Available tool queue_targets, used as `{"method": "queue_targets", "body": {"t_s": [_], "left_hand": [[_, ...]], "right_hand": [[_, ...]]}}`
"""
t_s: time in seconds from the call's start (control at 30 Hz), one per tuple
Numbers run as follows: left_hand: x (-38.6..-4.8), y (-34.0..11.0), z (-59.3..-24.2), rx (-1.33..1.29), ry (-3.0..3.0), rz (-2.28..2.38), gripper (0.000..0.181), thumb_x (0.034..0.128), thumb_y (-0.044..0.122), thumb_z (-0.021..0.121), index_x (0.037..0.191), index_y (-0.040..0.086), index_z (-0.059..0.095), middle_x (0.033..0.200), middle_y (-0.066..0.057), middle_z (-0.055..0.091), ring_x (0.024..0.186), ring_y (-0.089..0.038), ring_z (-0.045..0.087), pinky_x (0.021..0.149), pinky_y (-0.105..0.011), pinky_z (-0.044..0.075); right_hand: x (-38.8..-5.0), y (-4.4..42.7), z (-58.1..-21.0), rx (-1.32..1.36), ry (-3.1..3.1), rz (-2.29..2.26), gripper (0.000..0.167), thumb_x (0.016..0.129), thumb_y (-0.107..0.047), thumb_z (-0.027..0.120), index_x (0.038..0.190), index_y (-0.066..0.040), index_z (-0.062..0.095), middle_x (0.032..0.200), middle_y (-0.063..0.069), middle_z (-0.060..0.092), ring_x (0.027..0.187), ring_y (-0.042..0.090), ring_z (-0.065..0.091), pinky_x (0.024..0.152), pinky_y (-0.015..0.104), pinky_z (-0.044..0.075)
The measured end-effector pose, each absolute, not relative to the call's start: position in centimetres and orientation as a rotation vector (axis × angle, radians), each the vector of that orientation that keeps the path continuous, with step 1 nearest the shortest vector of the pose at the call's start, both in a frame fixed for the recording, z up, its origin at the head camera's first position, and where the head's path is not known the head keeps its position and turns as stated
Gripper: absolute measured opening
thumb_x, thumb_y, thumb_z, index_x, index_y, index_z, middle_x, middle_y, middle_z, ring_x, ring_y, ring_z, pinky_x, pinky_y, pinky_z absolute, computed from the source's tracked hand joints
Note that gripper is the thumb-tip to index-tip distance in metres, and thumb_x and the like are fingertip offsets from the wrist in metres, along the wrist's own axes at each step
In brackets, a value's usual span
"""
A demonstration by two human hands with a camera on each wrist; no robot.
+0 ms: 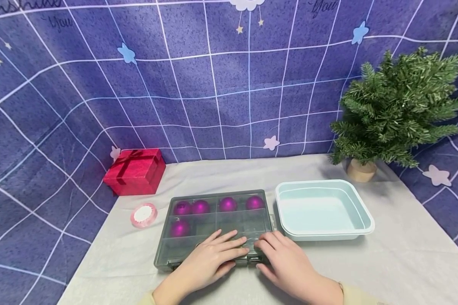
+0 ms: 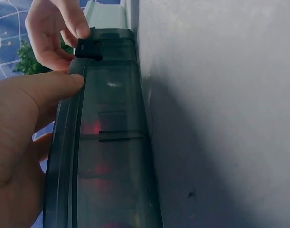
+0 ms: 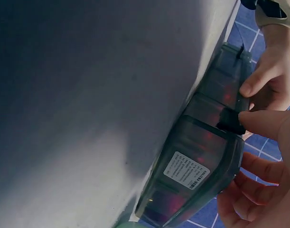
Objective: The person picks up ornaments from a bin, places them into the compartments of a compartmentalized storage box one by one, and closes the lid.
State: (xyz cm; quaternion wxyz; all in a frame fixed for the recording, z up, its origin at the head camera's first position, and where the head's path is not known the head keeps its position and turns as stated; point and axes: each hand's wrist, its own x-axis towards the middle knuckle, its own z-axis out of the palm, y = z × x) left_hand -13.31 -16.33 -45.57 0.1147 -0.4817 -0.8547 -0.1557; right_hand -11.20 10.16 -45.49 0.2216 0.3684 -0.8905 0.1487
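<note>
A dark transparent compartment box [image 1: 179, 250] lies with its lid down. Several purple balls [image 1: 228, 204] show through the lid, mostly in the back row. My left hand [image 1: 213, 254] rests on the front of the lid with fingers spread and straight, its thumb along the front edge. Beside it, my right hand [image 1: 286, 260] has bent fingers on the lid near the front right. The right thumb touches the black latch [image 3: 230, 121] on the front side. A white printed label [image 3: 186, 170] is stuck to that side.
Right of the box stands a pale blue plastic tray [image 1: 320, 235]. A small artificial fir tree [image 1: 397, 110] rises behind it. On the left are a red gift box [image 1: 135, 173] and a roll of pink ribbon [image 1: 143, 215]. Blue patterned fabric [image 1: 229, 106] hangs behind.
</note>
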Motion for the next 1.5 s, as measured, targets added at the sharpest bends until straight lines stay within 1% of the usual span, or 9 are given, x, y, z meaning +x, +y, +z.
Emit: {"method": "queue_targets", "body": {"t_s": [0.2, 0.53, 0.67, 0.83, 0.97, 1.4, 1.5], "left_hand": [[-13.29, -16.38, -45.49, -1.407, -2.510, -0.453, 0.047, 0.0920, 0.019, 0.077, 0.138, 0.025, 0.065, 0.148, 0.002, 0.057, 0.139, -0.027, 0.047, 0.106, -0.060, 0.039], [-13.31, -16.36, -45.34, -1.415, -2.506, -0.444, 0.046, 0.0922, 0.019, 0.076, 0.137, 0.025, 0.066, 0.147, 0.002, 0.057, 0.138, -0.028, 0.048, 0.106, -0.061, 0.040], [-13.33, -16.38, -45.35, -1.417, -2.506, -0.446, 0.046, 0.0922, 0.019, 0.076, 0.137, 0.025, 0.066, 0.147, 0.002, 0.057, 0.138, -0.028, 0.048, 0.106, -0.061, 0.040], [-13.36, -16.42, -45.40, -1.415, -2.508, -0.444, 0.047, 0.0923, 0.019, 0.076, 0.137, 0.025, 0.066, 0.147, 0.002, 0.057, 0.139, -0.027, 0.047, 0.106, -0.061, 0.040], [-13.36, -16.42, -45.43, -1.415, -2.517, -0.446, 0.047, 0.0927, 0.019, 0.076, 0.138, 0.025, 0.065, 0.148, 0.002, 0.057, 0.139, -0.027, 0.047, 0.106, -0.061, 0.039], [-13.33, -16.34, -45.65, -1.414, -2.498, -0.451, 0.047, 0.0914, 0.018, 0.077, 0.136, 0.024, 0.066, 0.147, 0.001, 0.057, 0.138, -0.029, 0.048, 0.105, -0.061, 0.040], [-13.16, -16.29, -45.64, -1.395, -2.514, -0.461, 0.045, 0.0920, 0.018, 0.076, 0.136, 0.024, 0.067, 0.147, 0.002, 0.057, 0.139, -0.028, 0.047, 0.106, -0.061, 0.039]], "right_hand": [[-11.50, 9.91, -45.55, 1.012, -2.457, 0.399, 0.043, 0.076, -0.036, 0.089, 0.106, -0.016, 0.066, 0.106, -0.006, 0.059, 0.093, 0.013, 0.054, 0.073, 0.032, 0.051], [-11.71, 9.70, -45.71, 0.994, -2.458, 0.380, 0.037, 0.078, -0.036, 0.087, 0.099, -0.018, 0.063, 0.100, -0.009, 0.057, 0.088, 0.011, 0.050, 0.067, 0.027, 0.047], [-11.73, 9.71, -45.76, 1.002, -2.454, 0.390, 0.034, 0.080, -0.036, 0.086, 0.098, -0.018, 0.064, 0.101, -0.009, 0.059, 0.089, 0.011, 0.051, 0.068, 0.027, 0.048], [-11.72, 9.67, -45.64, 1.005, -2.456, 0.382, 0.029, 0.082, -0.035, 0.084, 0.096, -0.019, 0.064, 0.102, -0.009, 0.061, 0.093, 0.013, 0.055, 0.071, 0.030, 0.051], [-11.69, 9.59, -45.50, 0.995, -2.459, 0.388, 0.027, 0.083, -0.034, 0.083, 0.094, -0.020, 0.063, 0.100, -0.010, 0.062, 0.093, 0.012, 0.056, 0.070, 0.030, 0.051], [-11.62, 9.58, -45.53, 0.979, -2.473, 0.388, 0.025, 0.082, -0.034, 0.083, 0.092, -0.021, 0.064, 0.101, -0.010, 0.063, 0.095, 0.013, 0.057, 0.072, 0.031, 0.053], [-11.62, 9.55, -45.55, 0.978, -2.477, 0.385, 0.026, 0.082, -0.035, 0.084, 0.093, -0.020, 0.066, 0.101, -0.009, 0.064, 0.096, 0.014, 0.058, 0.076, 0.033, 0.055]]}}
